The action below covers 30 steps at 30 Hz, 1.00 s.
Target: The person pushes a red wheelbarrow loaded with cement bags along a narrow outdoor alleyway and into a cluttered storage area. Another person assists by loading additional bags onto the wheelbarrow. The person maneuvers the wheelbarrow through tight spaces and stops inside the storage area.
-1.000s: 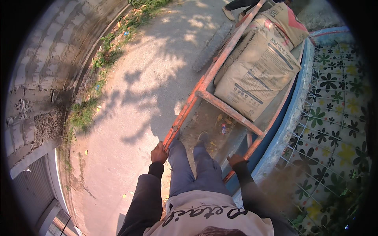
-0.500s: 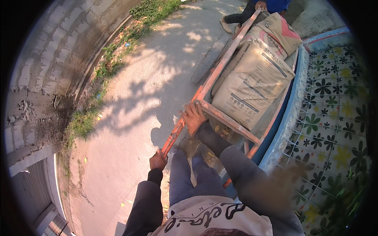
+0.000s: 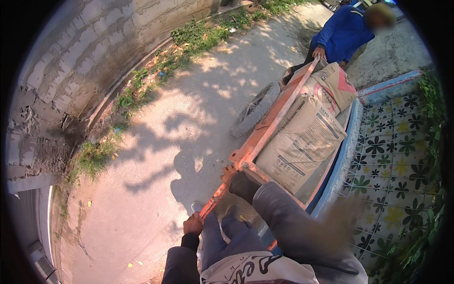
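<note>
My left hand (image 3: pixel 192 223) is wrapped round the near end of a worn orange cart handle (image 3: pixel 214 200). Farther up the same bar, next to the cart's corner, my right hand (image 3: pixel 229 175) curls over it, partly hidden by its dark sleeve. The handle belongs to an orange metal-framed handcart (image 3: pixel 283 113) with a spoked wheel (image 3: pixel 255 110) on its left side. Inside lies a large beige paper cement sack (image 3: pixel 299 154), and behind it another cement sack with red marking (image 3: pixel 336 85).
At the cart's far end a co-worker in blue (image 3: pixel 343 31) has a hand on the frame. A low blue-edged wall (image 3: pixel 347 146) with a flower-patterned sheet (image 3: pixel 378 165) runs close on the right. A block wall (image 3: pixel 94 52) and weeds (image 3: pixel 97 156) line the concrete path's (image 3: pixel 142 208) left side.
The view has tilted up, bringing the co-worker's upper body and the cart wheel into sight. My right hand's fingers now curl more round the bar; my left hand keeps its hold.
</note>
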Each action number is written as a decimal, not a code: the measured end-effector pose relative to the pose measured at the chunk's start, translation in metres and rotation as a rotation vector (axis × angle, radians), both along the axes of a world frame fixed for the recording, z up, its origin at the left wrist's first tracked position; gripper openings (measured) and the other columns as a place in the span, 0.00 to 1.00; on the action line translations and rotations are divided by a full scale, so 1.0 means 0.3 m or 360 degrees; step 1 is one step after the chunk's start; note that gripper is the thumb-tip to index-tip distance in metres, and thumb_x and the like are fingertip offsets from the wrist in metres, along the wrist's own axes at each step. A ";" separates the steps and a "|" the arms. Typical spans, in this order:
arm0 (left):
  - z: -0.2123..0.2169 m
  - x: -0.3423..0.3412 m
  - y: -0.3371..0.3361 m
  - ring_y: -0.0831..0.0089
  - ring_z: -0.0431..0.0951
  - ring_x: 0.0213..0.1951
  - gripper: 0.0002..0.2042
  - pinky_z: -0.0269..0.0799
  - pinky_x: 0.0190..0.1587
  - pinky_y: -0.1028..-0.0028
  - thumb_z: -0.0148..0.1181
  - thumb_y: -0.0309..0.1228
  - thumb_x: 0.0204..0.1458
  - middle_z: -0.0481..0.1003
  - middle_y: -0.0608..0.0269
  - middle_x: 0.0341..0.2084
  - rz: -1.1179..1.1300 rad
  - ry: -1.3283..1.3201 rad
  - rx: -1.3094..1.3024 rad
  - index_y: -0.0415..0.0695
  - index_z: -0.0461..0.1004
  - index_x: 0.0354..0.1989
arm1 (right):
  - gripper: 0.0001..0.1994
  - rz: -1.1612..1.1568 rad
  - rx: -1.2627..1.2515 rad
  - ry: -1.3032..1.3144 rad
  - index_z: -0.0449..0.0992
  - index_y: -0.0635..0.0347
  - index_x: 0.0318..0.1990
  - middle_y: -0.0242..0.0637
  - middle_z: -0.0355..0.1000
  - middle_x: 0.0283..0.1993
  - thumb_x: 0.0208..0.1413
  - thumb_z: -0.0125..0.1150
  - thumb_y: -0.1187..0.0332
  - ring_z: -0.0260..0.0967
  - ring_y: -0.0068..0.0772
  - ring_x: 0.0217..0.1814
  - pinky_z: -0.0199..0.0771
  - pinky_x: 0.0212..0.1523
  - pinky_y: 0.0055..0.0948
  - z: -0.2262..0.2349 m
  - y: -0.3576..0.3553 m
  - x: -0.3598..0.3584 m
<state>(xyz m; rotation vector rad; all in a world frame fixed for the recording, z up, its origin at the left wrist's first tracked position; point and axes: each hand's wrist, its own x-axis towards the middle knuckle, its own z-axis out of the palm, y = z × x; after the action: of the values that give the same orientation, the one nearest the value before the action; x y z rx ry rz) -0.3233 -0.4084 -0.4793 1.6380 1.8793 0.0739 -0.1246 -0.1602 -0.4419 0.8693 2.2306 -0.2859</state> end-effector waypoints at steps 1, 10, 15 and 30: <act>0.004 0.007 -0.005 0.54 0.80 0.29 0.14 0.76 0.31 0.55 0.63 0.38 0.47 0.77 0.56 0.26 0.0049 0.0005 0.0019 0.46 0.68 0.37 | 0.22 -0.0022 -0.0037 -0.0007 0.78 0.41 0.54 0.34 0.66 0.56 0.48 0.68 0.60 0.57 0.42 0.65 0.42 0.63 0.62 0.006 -0.009 0.011; 0.020 0.055 0.014 0.55 0.81 0.31 0.12 0.76 0.32 0.56 0.62 0.38 0.45 0.78 0.57 0.28 0.0399 0.0047 0.0019 0.47 0.70 0.35 | 0.15 0.0080 0.0048 0.0078 0.81 0.42 0.47 0.37 0.69 0.53 0.51 0.62 0.57 0.62 0.45 0.60 0.52 0.58 0.62 0.056 0.029 0.013; 0.032 0.049 -0.004 0.57 0.81 0.30 0.12 0.76 0.31 0.58 0.63 0.38 0.44 0.77 0.58 0.27 0.0436 0.0003 0.0188 0.47 0.70 0.34 | 0.26 0.0213 0.0030 -0.0012 0.72 0.44 0.58 0.40 0.66 0.59 0.50 0.64 0.52 0.59 0.51 0.66 0.52 0.61 0.67 0.073 0.036 0.019; 0.007 0.112 -0.079 0.61 0.82 0.33 0.11 0.76 0.34 0.62 0.58 0.38 0.47 0.80 0.60 0.26 0.0828 -0.0027 0.0465 0.45 0.76 0.35 | 0.20 0.0858 -0.0575 0.0046 0.69 0.56 0.50 0.52 0.78 0.37 0.56 0.53 0.54 0.76 0.60 0.40 0.75 0.42 0.52 -0.021 -0.400 -0.382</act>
<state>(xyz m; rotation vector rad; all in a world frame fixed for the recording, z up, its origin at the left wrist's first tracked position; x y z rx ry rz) -0.2897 -0.4320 -0.4773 1.2699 2.3196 0.6006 -0.2393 -0.2801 -0.4483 0.0640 2.2447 -0.4233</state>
